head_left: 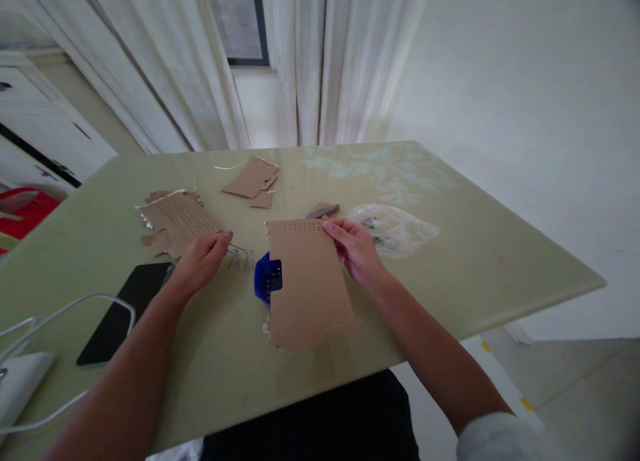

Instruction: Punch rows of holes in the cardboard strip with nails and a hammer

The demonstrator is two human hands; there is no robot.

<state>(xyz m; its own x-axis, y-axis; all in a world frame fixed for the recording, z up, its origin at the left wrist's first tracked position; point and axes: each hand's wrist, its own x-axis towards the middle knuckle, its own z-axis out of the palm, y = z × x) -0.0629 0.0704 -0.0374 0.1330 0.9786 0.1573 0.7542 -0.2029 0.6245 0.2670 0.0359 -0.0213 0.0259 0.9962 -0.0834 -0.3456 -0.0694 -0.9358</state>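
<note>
My right hand (pixel 357 251) pinches the upper right edge of a piece of brown cardboard (pixel 313 281) between thumb and fingers. Rows of small punched holes run along the cardboard's top, and its left side has a notch. Through and beside that notch shows a blue perforated plastic basket (pixel 261 279), mostly hidden behind the cardboard. My left hand (pixel 206 258) is closed on a thin metal rod (pixel 237 247) that sticks out to the right. Several small metal pieces (pixel 237 259) are by the rod; whether they hang from it or lie on the table I cannot tell.
Torn cardboard with writing (pixel 180 218) lies left, other cardboard scraps (pixel 253 178) farther back. Behind my right hand are a knife-like grey blade (pixel 323 211) and a clear plastic bag (pixel 405 231). A black phone (pixel 127 308) and white cable (pixel 95 296) lie near my left forearm.
</note>
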